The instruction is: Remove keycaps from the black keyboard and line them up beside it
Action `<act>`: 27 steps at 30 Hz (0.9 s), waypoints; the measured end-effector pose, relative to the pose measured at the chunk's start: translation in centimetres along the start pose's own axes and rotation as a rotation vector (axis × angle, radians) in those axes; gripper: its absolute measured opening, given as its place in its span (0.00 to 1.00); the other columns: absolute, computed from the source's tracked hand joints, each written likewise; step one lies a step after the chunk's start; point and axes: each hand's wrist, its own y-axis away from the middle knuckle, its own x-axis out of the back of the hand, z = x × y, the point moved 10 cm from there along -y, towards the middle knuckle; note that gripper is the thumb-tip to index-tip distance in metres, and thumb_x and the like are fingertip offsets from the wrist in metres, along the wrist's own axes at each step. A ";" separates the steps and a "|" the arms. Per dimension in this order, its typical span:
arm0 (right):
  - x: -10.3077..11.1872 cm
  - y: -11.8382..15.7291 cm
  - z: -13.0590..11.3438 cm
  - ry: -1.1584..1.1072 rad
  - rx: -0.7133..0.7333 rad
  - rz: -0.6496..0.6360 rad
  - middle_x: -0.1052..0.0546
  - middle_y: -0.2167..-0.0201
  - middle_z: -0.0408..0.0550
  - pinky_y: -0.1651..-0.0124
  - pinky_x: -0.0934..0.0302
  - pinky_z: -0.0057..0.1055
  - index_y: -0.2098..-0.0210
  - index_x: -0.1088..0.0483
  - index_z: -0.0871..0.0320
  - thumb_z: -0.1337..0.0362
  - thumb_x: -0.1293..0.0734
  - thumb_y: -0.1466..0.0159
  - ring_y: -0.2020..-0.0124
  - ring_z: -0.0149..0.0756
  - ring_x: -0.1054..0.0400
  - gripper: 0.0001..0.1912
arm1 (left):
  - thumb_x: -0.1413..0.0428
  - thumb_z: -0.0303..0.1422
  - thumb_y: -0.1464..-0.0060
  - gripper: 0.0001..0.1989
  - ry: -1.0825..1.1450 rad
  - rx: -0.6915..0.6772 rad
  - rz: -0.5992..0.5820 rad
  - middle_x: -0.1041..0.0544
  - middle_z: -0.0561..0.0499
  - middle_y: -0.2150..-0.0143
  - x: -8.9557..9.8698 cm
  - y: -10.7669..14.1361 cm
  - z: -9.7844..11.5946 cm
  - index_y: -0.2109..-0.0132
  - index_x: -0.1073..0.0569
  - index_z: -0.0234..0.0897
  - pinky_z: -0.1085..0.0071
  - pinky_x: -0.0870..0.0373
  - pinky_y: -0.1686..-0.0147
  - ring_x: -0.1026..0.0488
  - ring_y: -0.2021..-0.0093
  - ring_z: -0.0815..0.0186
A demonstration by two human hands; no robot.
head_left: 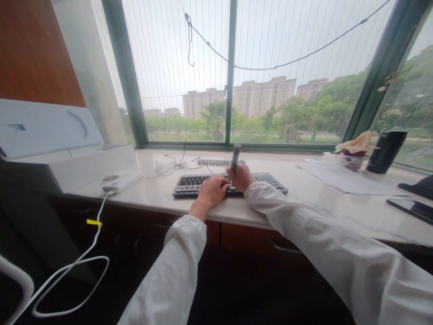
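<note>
A black keyboard (189, 184) lies on the pale windowsill counter, and both hands are over its middle. My right hand (241, 178) is wrapped round a grey, upright tool (236, 155), whose lower end is hidden by the fingers. Just left of it, my left hand (213, 190) rests at the keys with its fingers curled together; anything between the fingertips is too small to make out. Behind the keyboard is a strip of loose keycaps (216, 162), partly covered by the tool and my right hand.
A white power strip (122, 181) and an open white box (91, 169) stand left. Thin cable (179, 164) and clear plastic (158, 169) lie behind. Papers (345, 177), a cup (353, 160), a black tumbler (386, 152) and a phone (413, 208) are on the right.
</note>
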 end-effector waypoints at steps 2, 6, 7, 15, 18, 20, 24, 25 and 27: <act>-0.2 -0.4 1.3 -0.018 -0.066 -0.012 0.27 0.76 0.50 0.70 0.53 0.29 0.74 0.31 0.59 0.62 0.46 0.38 0.74 0.35 0.37 0.16 | 0.48 0.37 0.42 0.10 0.004 0.009 0.000 0.23 0.52 0.54 0.0 0.0 -0.1 0.59 0.24 0.44 0.69 0.35 0.50 0.29 0.52 0.63; -0.9 -0.6 2.5 -0.074 -0.090 -0.057 0.29 0.79 0.47 0.72 0.54 0.29 0.78 0.33 0.58 0.60 0.45 0.39 0.77 0.33 0.41 0.17 | 0.49 0.37 0.42 0.09 -0.008 0.003 -0.004 0.23 0.52 0.55 0.0 0.0 0.0 0.59 0.24 0.43 0.67 0.35 0.50 0.29 0.52 0.63; -1.0 -0.6 2.5 -0.084 -0.080 -0.065 0.30 0.80 0.47 0.72 0.54 0.28 0.78 0.33 0.58 0.60 0.45 0.39 0.77 0.32 0.42 0.17 | 0.49 0.36 0.42 0.09 -0.014 0.005 -0.004 0.23 0.52 0.54 0.0 0.0 0.0 0.59 0.25 0.43 0.67 0.35 0.50 0.29 0.51 0.62; -2.2 -0.5 1.9 -0.167 -0.012 -0.147 0.32 0.81 0.44 0.71 0.52 0.27 0.79 0.34 0.58 0.57 0.45 0.39 0.77 0.31 0.42 0.18 | 0.49 0.36 0.41 0.09 -0.049 0.007 -0.008 0.23 0.52 0.54 -0.1 0.0 0.0 0.58 0.26 0.43 0.66 0.35 0.51 0.30 0.51 0.62; -2.3 -0.5 1.9 -0.166 0.009 -0.165 0.33 0.82 0.44 0.72 0.52 0.27 0.79 0.35 0.58 0.57 0.45 0.39 0.77 0.31 0.42 0.18 | 0.50 0.36 0.41 0.09 -0.050 0.000 -0.008 0.24 0.52 0.54 -0.1 -0.1 0.0 0.58 0.26 0.43 0.66 0.35 0.51 0.30 0.50 0.62; -2.4 -0.4 1.6 -0.153 0.042 -0.164 0.33 0.81 0.43 0.72 0.52 0.27 0.79 0.35 0.58 0.58 0.45 0.39 0.78 0.30 0.43 0.17 | 0.50 0.36 0.41 0.09 -0.053 0.003 -0.010 0.24 0.51 0.54 -0.2 -0.1 0.0 0.58 0.26 0.43 0.66 0.35 0.51 0.30 0.51 0.62; -2.4 -0.4 1.2 -0.108 0.069 -0.160 0.33 0.81 0.44 0.72 0.52 0.27 0.79 0.35 0.59 0.59 0.44 0.39 0.78 0.29 0.45 0.16 | 0.50 0.36 0.42 0.09 -0.062 0.001 -0.008 0.24 0.51 0.54 -0.2 -0.2 0.0 0.58 0.26 0.43 0.66 0.35 0.51 0.30 0.51 0.61; -2.3 -0.4 1.2 -0.100 0.059 -0.160 0.33 0.81 0.44 0.72 0.52 0.27 0.79 0.35 0.59 0.59 0.44 0.39 0.79 0.29 0.45 0.16 | 0.50 0.36 0.42 0.09 -0.063 0.001 -0.009 0.24 0.51 0.54 -0.2 -0.2 0.0 0.58 0.26 0.43 0.66 0.35 0.51 0.29 0.51 0.61; -2.2 -0.3 1.2 -0.096 0.031 -0.156 0.33 0.81 0.44 0.72 0.52 0.27 0.78 0.34 0.59 0.59 0.43 0.39 0.79 0.29 0.45 0.15 | 0.50 0.36 0.42 0.09 -0.062 0.003 -0.014 0.24 0.51 0.54 -0.2 -0.2 -0.1 0.59 0.26 0.43 0.66 0.35 0.51 0.29 0.51 0.61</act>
